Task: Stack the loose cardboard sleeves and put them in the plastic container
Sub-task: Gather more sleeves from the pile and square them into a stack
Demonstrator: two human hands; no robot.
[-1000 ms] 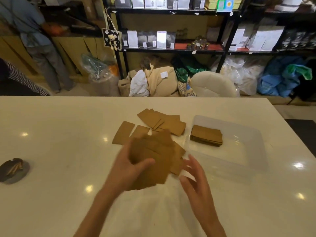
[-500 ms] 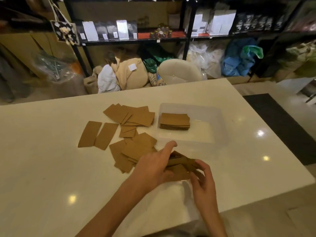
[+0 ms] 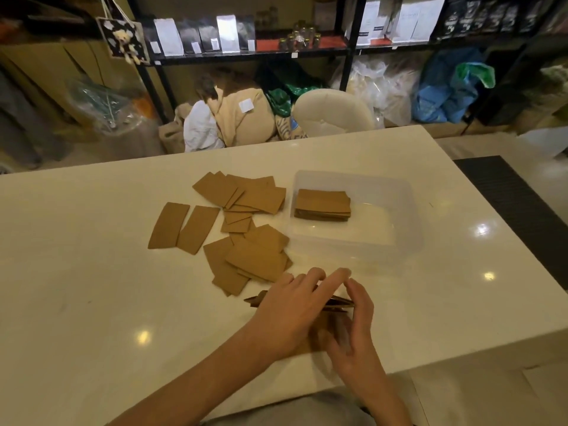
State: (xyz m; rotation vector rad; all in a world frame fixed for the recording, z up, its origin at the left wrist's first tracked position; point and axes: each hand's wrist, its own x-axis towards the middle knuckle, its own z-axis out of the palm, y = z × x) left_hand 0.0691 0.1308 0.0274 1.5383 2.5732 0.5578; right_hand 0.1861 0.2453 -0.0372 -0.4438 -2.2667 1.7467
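Both hands hold one bunch of brown cardboard sleeves (image 3: 339, 303) low over the white table (image 3: 92, 302) near its front edge. My left hand (image 3: 289, 312) covers the bunch from above and grips it. My right hand (image 3: 356, 330) presses its right end, fingers curled around it. Most of the bunch is hidden under my hands. Several loose sleeves (image 3: 255, 259) lie scattered just beyond, more (image 3: 246, 192) further back, two (image 3: 184, 226) flat at the left. A clear plastic container (image 3: 408, 216) stands to the right, holding a neat sleeve stack (image 3: 322, 204) in its far left corner.
The table's right edge drops to a floor with a dark mat (image 3: 516, 210). Behind the table stand a pale chair back (image 3: 332, 113), sacks and bags (image 3: 233, 118), and black shelving (image 3: 252, 53) with packets and jars.
A second ago the bunch was lifted and fanned in my left hand; now it is lowered flat near the table, with both hands closing on it. The camera has turned right.
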